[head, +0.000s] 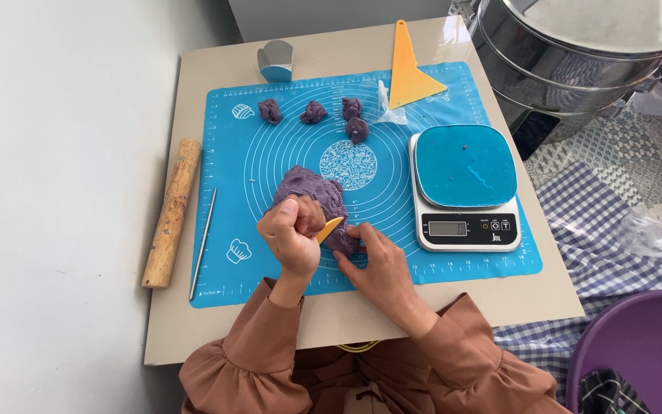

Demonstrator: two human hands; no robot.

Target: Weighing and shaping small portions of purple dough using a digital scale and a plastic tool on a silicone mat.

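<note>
A: Cutting a piece off, it looks like. The left hand (294, 230) has its fingers closed round a small yellow scraper (330, 228), whose blade pokes out toward the right hand (373, 257).

B: And the purple dough (317, 201)?

A: Right under both hands, on the blue mat (453, 284) on the worktop (193, 322). The right fingers lie open and flat, pressing the dough's near edge just beside the blade.

B: Advice?

A: Judging from here: keep those fingertips clear of the blade and press straight down (the four small dough pieces (313, 112) beyond the fingers suggest the size).
</note>
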